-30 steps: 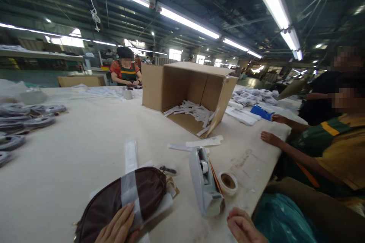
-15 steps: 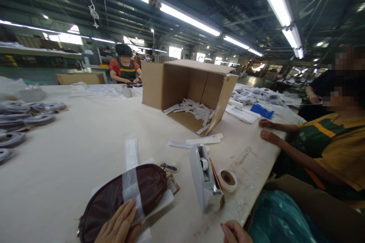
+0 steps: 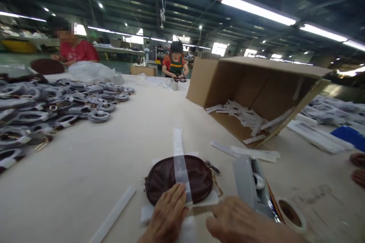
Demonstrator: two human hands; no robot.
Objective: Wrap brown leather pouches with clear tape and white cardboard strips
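Note:
A dark brown oval pouch (image 3: 162, 176) lies on the pale table, with a translucent white strip (image 3: 179, 159) running across its middle. My left hand (image 3: 168, 212) rests on the pouch's lower part and the strip, fingers stretched out flat. White sheets show beneath the pouch. Between the pouch and the grey tape dispenser (image 3: 245, 182) is my right hand (image 3: 236, 218), smeared by motion, its fingers too blurred to make out. A tape roll (image 3: 291, 213) lies to the right of the dispenser.
An open cardboard box (image 3: 201, 81) holding white strips (image 3: 242, 114) stands behind. Several coiled grey-wrapped straps (image 3: 99, 115) fill the left. A loose white strip (image 3: 114, 214) lies front left. Two people sit across the table; another person's fingers show at the right edge.
The view has swung left, bringing the coiled straps and a person in red into sight. My right hand has moved up nearer the pouch and dispenser. My left hand stays on the pouch.

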